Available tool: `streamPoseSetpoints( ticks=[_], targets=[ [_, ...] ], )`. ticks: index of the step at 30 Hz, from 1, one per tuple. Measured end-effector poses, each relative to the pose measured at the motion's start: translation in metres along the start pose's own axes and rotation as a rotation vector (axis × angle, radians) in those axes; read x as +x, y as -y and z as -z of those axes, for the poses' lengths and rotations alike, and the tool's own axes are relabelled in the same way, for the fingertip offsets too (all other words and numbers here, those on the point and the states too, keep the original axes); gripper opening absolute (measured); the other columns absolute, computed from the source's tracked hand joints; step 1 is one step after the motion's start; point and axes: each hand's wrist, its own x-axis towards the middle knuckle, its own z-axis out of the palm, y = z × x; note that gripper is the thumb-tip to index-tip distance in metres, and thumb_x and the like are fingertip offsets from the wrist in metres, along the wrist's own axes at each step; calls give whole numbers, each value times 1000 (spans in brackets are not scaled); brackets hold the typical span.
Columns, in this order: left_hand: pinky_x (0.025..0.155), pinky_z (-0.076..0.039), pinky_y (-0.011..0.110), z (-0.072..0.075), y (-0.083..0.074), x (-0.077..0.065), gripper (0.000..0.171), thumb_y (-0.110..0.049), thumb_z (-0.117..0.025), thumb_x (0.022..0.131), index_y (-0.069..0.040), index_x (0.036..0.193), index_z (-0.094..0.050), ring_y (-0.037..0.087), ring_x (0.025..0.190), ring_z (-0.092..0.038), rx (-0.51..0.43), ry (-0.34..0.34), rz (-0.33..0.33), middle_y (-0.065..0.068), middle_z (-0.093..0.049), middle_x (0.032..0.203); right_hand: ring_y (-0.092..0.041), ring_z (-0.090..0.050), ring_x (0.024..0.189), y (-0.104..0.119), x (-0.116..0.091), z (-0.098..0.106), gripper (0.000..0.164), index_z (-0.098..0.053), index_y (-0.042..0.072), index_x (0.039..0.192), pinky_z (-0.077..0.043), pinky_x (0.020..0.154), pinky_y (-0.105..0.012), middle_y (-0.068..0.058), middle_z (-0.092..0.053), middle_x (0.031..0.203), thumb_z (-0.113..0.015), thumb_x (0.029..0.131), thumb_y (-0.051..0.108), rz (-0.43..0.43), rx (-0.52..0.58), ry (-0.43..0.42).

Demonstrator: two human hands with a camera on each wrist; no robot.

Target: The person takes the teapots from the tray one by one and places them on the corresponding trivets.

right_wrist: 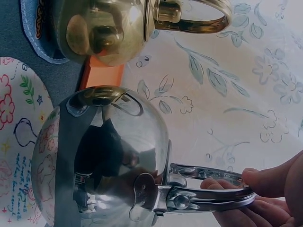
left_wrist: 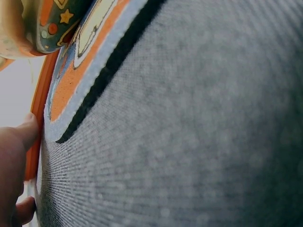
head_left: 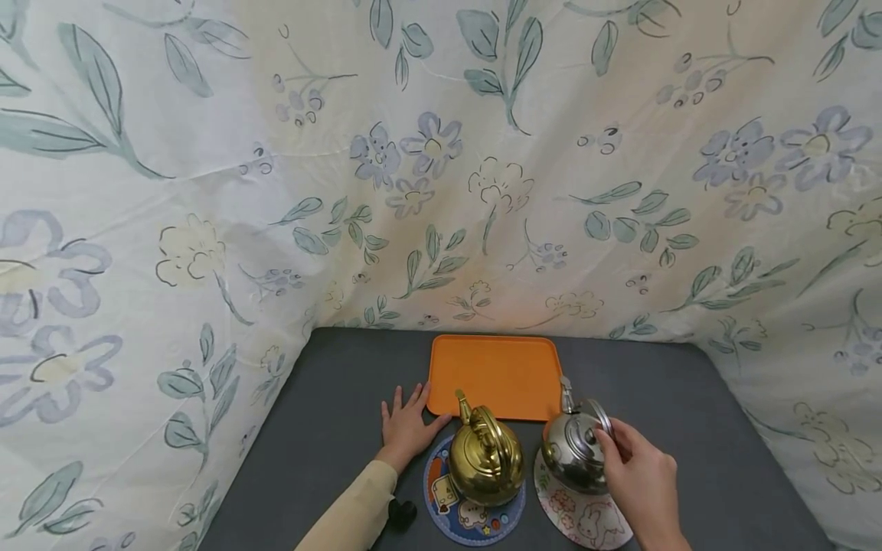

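My right hand (head_left: 642, 474) grips the handle (right_wrist: 213, 194) of a shiny silver kettle (head_left: 575, 455), its fingers curled round the bar. The kettle is over the far part of a white round mat (head_left: 592, 520) with a rabbit and flowers; whether its base touches the mat I cannot tell. My left hand (head_left: 405, 430) lies with spread, straight fingers at the near left corner of an orange tray (head_left: 496, 375). In the left wrist view its thumb (left_wrist: 29, 130) touches the tray's edge. Between the hands a gold kettle (head_left: 485, 459) stands on a blue cartoon mat (head_left: 475, 532).
The dark grey tabletop (head_left: 331, 405) runs back to a flower-printed cloth (head_left: 441, 191) that hangs behind and at both sides. A small black object (head_left: 402, 514) is beside my left sleeve. The silver kettle's spout overlaps the tray's right edge in the head view.
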Motion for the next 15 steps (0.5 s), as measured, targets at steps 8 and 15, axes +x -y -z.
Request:
streamPoseSetpoints(
  ticks=[8, 15],
  targets=[
    [118, -12, 71, 0, 1, -2, 91, -78, -55, 86, -26, 159, -37, 42, 154, -20, -3, -4, -3, 2, -40, 161, -43, -74, 87, -4, -7, 2, 30, -70, -11, 113, -60, 64, -47, -31, -73, 99, -74, 92, 10, -34, -21, -7],
    [118, -12, 71, 1, 1, -4, 91, -78, -55, 86, -27, 159, -37, 42, 154, -19, -2, -4, -5, 2, -40, 161, -42, -74, 85, -7, -14, 4, 31, -70, -11, 113, -60, 62, -46, -31, -73, 98, -74, 92, 11, -58, -23, 3]
  ],
)
